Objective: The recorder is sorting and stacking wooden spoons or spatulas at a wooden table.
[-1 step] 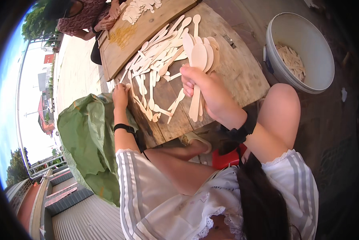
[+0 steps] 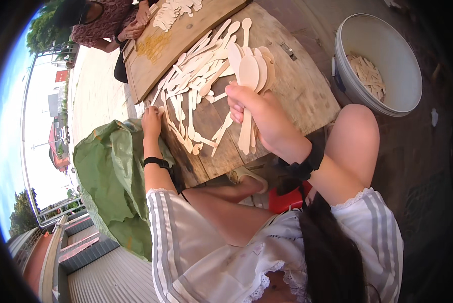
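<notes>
My right hand (image 2: 254, 108) is closed round a bundle of flat wooden spoons (image 2: 248, 73), their bowls fanned out above the fist and their handles pointing down. Loose wooden spoons (image 2: 201, 65) lie in a heap beyond it on the wooden table (image 2: 302, 91). At the table's left edge, my left hand (image 2: 152, 121) has its fingers curled together beside the heap. A small pale wooden end shows by its fingertips, but what they grip is largely hidden.
A green plastic sack (image 2: 110, 177) hangs by my left forearm. Right of the table stands a white bucket (image 2: 342, 65) with wooden pieces inside. Across from me, another person's hands (image 2: 133, 30) rest near a wooden board (image 2: 201, 22) holding yellowish bits and pale pieces.
</notes>
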A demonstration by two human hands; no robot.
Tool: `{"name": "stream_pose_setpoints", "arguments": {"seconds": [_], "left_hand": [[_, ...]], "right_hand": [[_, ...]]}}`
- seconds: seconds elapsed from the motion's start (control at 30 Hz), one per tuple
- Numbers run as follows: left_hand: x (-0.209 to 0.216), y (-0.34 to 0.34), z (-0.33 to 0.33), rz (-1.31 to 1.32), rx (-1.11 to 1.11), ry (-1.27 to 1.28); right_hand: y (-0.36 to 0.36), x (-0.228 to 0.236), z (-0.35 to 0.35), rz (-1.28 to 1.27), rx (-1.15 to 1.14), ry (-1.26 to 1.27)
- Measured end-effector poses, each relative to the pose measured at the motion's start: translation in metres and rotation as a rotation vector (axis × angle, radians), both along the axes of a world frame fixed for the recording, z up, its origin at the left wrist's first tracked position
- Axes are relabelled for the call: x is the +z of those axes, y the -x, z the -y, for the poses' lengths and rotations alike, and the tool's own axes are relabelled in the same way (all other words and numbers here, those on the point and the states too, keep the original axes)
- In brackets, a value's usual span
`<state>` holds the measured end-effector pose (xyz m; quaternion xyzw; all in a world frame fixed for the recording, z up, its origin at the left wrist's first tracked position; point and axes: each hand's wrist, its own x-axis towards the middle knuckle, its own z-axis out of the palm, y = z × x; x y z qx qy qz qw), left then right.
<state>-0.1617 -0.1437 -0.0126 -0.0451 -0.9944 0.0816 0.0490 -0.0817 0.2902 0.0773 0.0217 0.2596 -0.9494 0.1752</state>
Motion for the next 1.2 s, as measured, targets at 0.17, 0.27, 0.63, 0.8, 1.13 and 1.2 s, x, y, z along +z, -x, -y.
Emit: {"name": "stream_pose_setpoints", "arguments": {"seconds": [0.17,0.27,0.63,0.8,1.13,1.2], "left_hand": [[0.022,0.006,0.027,0.060,-0.065,0.025],[0.046,0.020,-0.006,0.204,-0.219,0.083],[0.142,-0.105,-0.187,0.121,-0.332,-1.672],[0.151,-0.160,-0.238,0.229,-0.279,-1.528],[0.136,-0.242,-0.208,-0.335,-0.288,-0.772],[0.144,-0.247,-0.188,-0.354,-0.125,-0.929]], "right_hand": [[-0.001,0.007,-0.002,-0.034,0.017,-0.003],[0.000,-0.004,-0.009,-0.034,0.012,-0.001],[-0.002,0.001,0.015,-0.207,0.210,-0.358],[-0.027,-0.018,0.040,-0.648,0.397,-0.264],[-0.070,-0.037,0.035,-0.461,0.933,-0.504],[-0.085,-0.032,0.036,-0.376,0.940,-0.344]]}}
